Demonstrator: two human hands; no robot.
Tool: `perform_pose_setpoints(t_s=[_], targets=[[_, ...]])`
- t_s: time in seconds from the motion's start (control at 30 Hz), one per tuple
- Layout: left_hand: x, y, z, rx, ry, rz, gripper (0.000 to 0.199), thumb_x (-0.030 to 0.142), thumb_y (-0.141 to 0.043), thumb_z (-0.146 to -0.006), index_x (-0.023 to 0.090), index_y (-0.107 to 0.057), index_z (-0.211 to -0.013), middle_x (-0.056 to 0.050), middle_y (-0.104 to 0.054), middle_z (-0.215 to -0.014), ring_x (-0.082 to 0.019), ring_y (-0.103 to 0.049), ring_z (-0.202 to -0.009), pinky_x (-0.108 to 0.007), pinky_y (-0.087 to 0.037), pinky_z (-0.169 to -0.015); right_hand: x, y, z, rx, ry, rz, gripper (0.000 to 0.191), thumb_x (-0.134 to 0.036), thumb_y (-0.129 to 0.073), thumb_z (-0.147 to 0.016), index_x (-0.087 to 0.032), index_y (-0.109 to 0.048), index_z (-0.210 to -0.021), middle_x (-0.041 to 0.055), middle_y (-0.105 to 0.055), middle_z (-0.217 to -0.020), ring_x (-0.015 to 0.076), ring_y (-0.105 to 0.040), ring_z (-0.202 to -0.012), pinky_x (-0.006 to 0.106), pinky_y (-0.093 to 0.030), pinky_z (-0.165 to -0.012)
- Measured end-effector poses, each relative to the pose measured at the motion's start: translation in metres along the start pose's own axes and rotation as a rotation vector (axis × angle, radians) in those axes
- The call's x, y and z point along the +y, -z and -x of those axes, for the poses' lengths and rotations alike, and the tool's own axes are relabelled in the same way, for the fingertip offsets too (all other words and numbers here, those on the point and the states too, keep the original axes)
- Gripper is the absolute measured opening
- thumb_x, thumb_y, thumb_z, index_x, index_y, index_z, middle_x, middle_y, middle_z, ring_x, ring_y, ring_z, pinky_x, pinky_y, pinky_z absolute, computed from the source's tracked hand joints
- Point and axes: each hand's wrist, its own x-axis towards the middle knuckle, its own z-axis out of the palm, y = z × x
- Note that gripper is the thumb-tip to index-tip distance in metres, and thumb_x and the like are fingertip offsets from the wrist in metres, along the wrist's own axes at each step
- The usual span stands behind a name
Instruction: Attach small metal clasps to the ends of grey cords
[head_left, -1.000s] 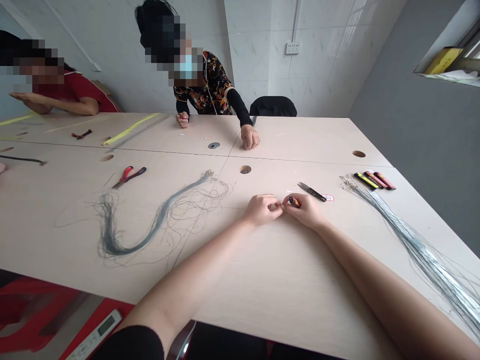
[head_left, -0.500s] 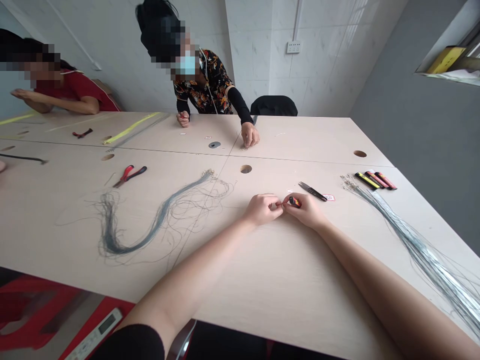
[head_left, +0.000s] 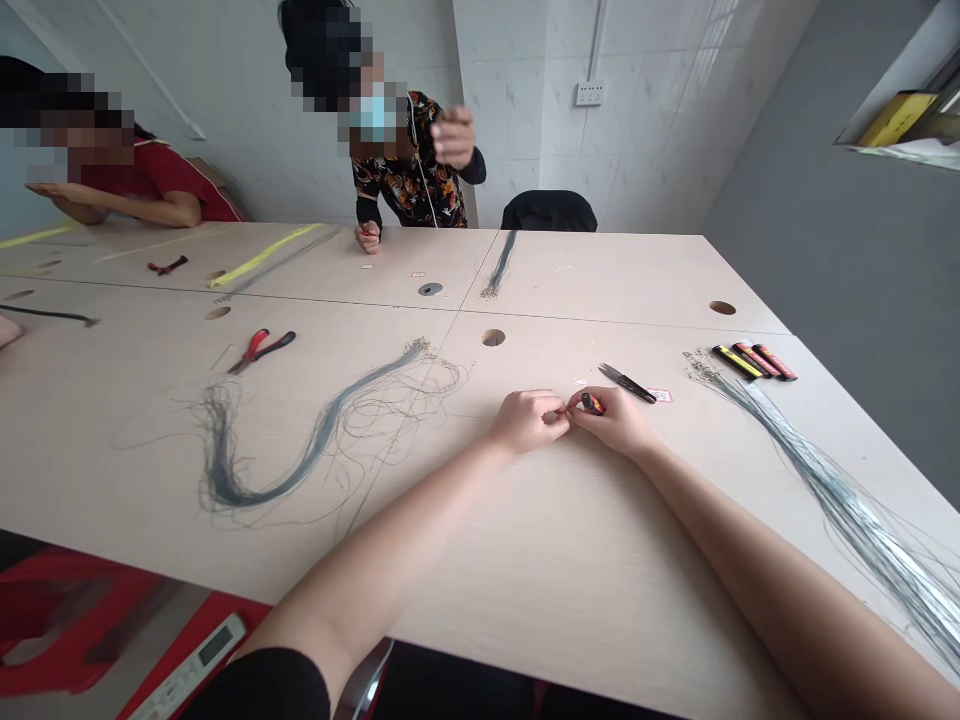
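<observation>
My left hand [head_left: 531, 420] is closed in a pinch over the middle of the table, with a fine thread running to it from the left. Touching it fingertip to fingertip, my right hand [head_left: 613, 420] is closed around a dark lighter [head_left: 592, 403] with red and orange markings. What sits between the meeting fingertips is too small to make out. Black thread snips [head_left: 627, 382] lie just beyond the right hand, against a small red-edged label [head_left: 661, 396]. To the left, a curved bundle of grey-blue threads [head_left: 322, 440] spreads over the wood, with small metal pieces at its far end.
Several lighters [head_left: 754, 361] lie at the right, by a second thread bundle [head_left: 832, 470]. Red-handled pliers [head_left: 259, 350] rest at the left. A round hole [head_left: 493, 338] opens in the table [head_left: 600, 580]. Across it, a masked co-worker [head_left: 409, 170] raises a hand; another sits far left.
The co-worker opposite has lifted a hand from the table to chest height, uncovering a small thread bundle there. My hands have stayed together in nearly the same place.
</observation>
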Motion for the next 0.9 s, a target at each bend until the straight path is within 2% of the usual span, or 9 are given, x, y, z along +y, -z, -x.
perform_pose_setpoints(t_s=[0.37, 0.67, 0.9], targets=[[0.0022, 0.0014, -0.0012, 0.0, 0.029, 0.014, 0.016, 0.015, -0.057, -0.071, 0.018, -0.054, -0.056, 0.003, -0.051, -0.056, -0.009, -0.046, -0.053, -0.022, -0.035, -0.053, 0.0022, -0.0006, 0.0004, 0.006, -0.024, 0.016, 0.02, -0.028, -0.053, -0.066, -0.015, -0.069, -0.069, 0.0003, -0.058, -0.06, 0.0123, -0.046, -0.057, 0.024, -0.033, -0.054], [0.0004, 0.0019, -0.0005, 0.061, -0.001, 0.076, 0.005, 0.014, -0.062, -0.07, 0.018, -0.062, -0.073, 0.001, -0.061, -0.068, -0.01, -0.053, -0.058, -0.022, -0.042, -0.058, 0.0034, 0.0, -0.0001, 0.038, -0.06, -0.019, 0.025, -0.033, -0.056, -0.068, -0.014, -0.071, -0.073, 0.0007, -0.057, -0.06, 0.0132, -0.047, -0.058, 0.026, -0.035, -0.057], [-0.0025, -0.0011, -0.0008, 0.061, -0.008, 0.037, 0.004, 0.016, -0.062, -0.075, 0.018, -0.061, -0.072, -0.001, -0.064, -0.073, -0.011, -0.057, -0.063, -0.023, -0.043, -0.06, 0.0075, 0.0, -0.0014, 0.028, -0.059, -0.028, 0.025, -0.032, -0.057, -0.068, -0.014, -0.072, -0.076, 0.0015, -0.06, -0.061, 0.0135, -0.047, -0.058, 0.027, -0.035, -0.057]])
